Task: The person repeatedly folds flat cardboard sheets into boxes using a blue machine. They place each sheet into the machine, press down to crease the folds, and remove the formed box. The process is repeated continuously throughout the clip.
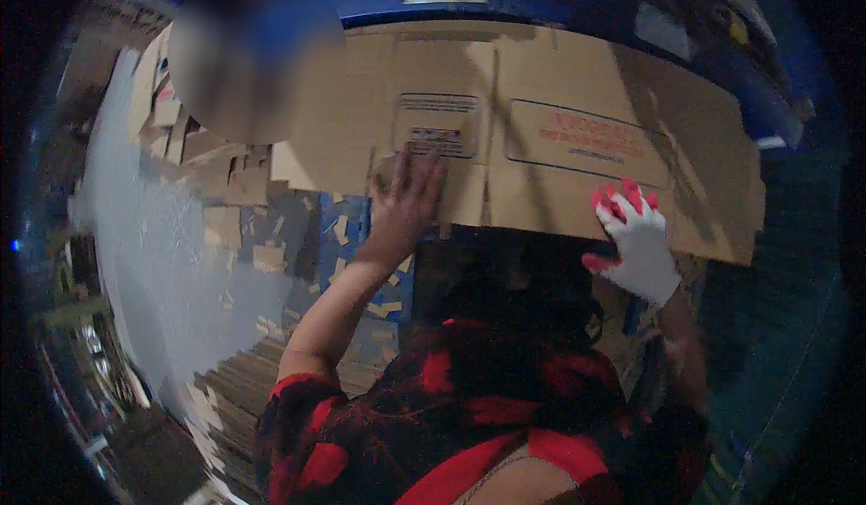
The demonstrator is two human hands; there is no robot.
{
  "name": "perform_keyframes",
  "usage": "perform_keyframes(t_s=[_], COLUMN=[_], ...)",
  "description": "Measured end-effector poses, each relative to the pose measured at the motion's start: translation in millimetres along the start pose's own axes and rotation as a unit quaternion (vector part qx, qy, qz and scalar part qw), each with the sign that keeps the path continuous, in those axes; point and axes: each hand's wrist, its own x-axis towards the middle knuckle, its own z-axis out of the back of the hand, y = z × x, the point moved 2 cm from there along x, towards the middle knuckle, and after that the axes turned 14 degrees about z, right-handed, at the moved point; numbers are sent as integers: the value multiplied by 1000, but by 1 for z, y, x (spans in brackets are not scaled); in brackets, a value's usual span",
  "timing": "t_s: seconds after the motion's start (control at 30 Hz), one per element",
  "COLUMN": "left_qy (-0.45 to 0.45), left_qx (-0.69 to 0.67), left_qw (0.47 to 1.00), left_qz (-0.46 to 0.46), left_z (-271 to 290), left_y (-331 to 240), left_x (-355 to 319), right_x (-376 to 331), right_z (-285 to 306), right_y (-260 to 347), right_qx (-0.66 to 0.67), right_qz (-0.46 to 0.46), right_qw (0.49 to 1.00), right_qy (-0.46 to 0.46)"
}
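A large flat brown cardboard sheet [541, 135] spans the upper frame, steadied level by a bare left hand [408, 200] pressed open-palmed against its lower edge and a white-and-red gloved right hand [636, 239] gripping it.

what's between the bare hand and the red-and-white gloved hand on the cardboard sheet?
Head view: only bare cardboard sheet with a vertical crease lies between the bare hand and the gloved hand; a dark-haired head sits just below.
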Motion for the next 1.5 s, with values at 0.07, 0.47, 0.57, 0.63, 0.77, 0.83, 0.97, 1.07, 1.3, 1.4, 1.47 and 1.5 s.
perform_keyframes(t_s=[0.07,0.47,0.57,0.63,0.77,0.83,0.97,1.07,1.3,1.4,1.47,1.5], left_qy=[-3,-37,28,100,217,194,-38,-63,-40,-55,-59,-62], left_qx=[-24,-55,-32,7,-113,-292,-194,-135,-119,-113,-91,-96], left_qw=[1000,995,998,995,969,937,975,984,991,992,994,993], left_qz=[15,71,52,7,-47,-12,102,101,50,15,-4,-11], left_z=[0,-9,-5,17,45,26,3,-13,-13,-16,-16,-16], left_y=[-2,-5,-2,0,9,-11,-55,-58,-47,-41,-39,-38], left_x=[0,1,4,9,49,78,97,102,109,111,110,111], right_x=[-8,-15,-16,-11,-3,-10,-10,-9,-15,-13,-13,-11], right_z=[-18,-60,-70,-69,-52,-76,-61,-62,-66,-70,-66,-64], right_y=[4,-24,-34,-35,-20,-33,-23,-23,-21,-31,-27,-26], right_qx=[-81,-229,-223,-219,-192,-167,-227,-221,-214,-149,-223,-260], right_qz=[-37,38,38,23,21,-11,36,27,15,-17,-2,9], right_qw=[996,954,946,943,942,943,939,949,951,971,957,947], right_qy=[4,-189,-231,-248,-275,-287,-255,-222,-225,-185,-185,-187])
